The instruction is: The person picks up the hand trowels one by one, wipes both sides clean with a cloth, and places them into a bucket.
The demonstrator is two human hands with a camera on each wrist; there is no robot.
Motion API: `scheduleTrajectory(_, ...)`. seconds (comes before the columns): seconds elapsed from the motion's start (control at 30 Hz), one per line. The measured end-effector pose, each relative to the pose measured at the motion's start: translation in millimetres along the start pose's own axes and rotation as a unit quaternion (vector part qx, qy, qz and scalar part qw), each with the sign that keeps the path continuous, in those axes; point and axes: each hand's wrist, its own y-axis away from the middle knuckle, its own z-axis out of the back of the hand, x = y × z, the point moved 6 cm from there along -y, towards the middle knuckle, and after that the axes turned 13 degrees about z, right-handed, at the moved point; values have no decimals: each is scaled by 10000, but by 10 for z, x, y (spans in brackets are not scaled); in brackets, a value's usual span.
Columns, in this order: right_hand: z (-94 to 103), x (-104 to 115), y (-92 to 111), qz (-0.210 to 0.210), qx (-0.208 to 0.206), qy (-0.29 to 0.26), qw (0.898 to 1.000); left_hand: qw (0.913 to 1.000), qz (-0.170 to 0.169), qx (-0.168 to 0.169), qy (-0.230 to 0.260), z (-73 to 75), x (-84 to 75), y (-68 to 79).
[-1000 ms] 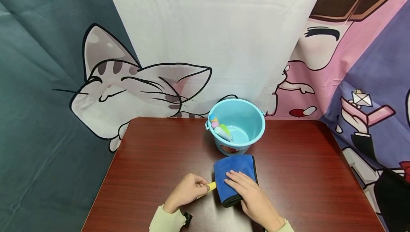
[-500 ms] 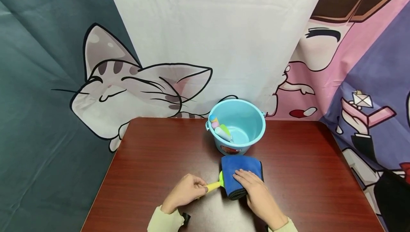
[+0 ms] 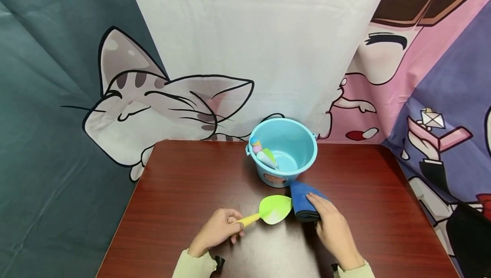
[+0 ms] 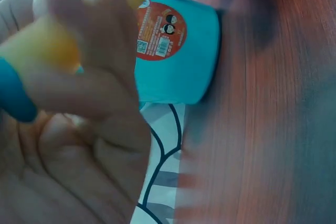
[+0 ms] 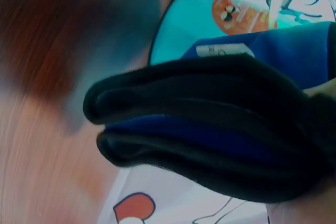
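Observation:
My left hand [image 3: 218, 229] pinches the yellow handle of a toy shovel [image 3: 275, 208], whose green blade points right in the head view. In the left wrist view the handle [image 4: 44, 45] crosses the fingers and ends in a blue tip [image 4: 14, 90]. My right hand [image 3: 334, 229] grips a folded blue cloth [image 3: 304, 201] with black edging, fingers on top of it. The cloth is tilted, close to the blade's right edge. From the right wrist, the cloth's dark folded edges [image 5: 199, 93] fill the middle, and most of the hand is hidden.
A light blue bucket [image 3: 294, 177] stands behind the cloth and shovel, near the back of the brown table [image 3: 199, 175]. Several colourful pieces [image 3: 266, 158] lie inside it on the left. A printed curtain [image 3: 245, 35] hangs behind the table.
My right hand has moved right with the cloth, which has tilted and come off the shovel. The green blade, hidden at first, is now in full view. The left hand has barely moved.

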Motion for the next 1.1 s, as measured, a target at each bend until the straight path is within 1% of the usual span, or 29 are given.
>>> scheduleTrajectory(0.1, 71, -38, 8, -140, -188, -2, 9997, 9981, -210, -329, -473, 26, -26, -12)
scheduleTrajectory(0.17, 109, -44, 4, -197, -327, -57, 9993, 9946, -342, -552, -808, 32, -43, -16)
scheduleTrajectory(0.23, 140, -33, -8, -210, -477, -149, 9985, 9908, -477, -768, -1004, 35, -58, -14)
scheduleTrajectory(0.33, 177, 4, -32, -176, -689, -267, 9971, 9797, -719, -1316, -1332, 58, -86, 5)
scheduleTrajectory(0.4, 195, 37, -47, -148, -774, -304, 9964, 9697, -883, -1678, -1543, 75, -106, 21)
scheduleTrajectory(0.43, 201, 53, -52, -152, -796, -320, 9962, 9644, -958, -1822, -1662, 78, -114, 27)
scheduleTrajectory(0.5, 211, 83, -62, -127, -845, -353, 9957, 9568, -1091, -1966, -1843, 72, -128, 34)
scheduleTrajectory(0.6, 223, 131, -79, -113, -880, -468, 9950, 9480, -1298, -2055, -2053, 48, -139, 39)
scheduleTrajectory(0.7, 233, 179, -97, -40, -949, -625, 9935, 9411, -1401, -2081, -2269, 13, -133, 33)
scheduleTrajectory(0.83, 231, 268, -125, 210, -1025, -798, 9913, 9371, -1480, -1992, -2456, -52, -128, 15)
scheduleTrajectory(0.97, 209, 388, -170, 636, -1096, -942, 9874, 9341, -1649, -1891, -2540, -125, -140, 1)
scheduleTrajectory(1.03, 191, 454, -194, 846, -1095, -989, 9854, 9342, -1694, -1821, -2558, -155, -139, -8)
scheduleTrajectory(1.1, 164, 517, -213, 1058, -1060, -1058, 9830, 9360, -1679, -1731, -2562, -178, -139, -15)
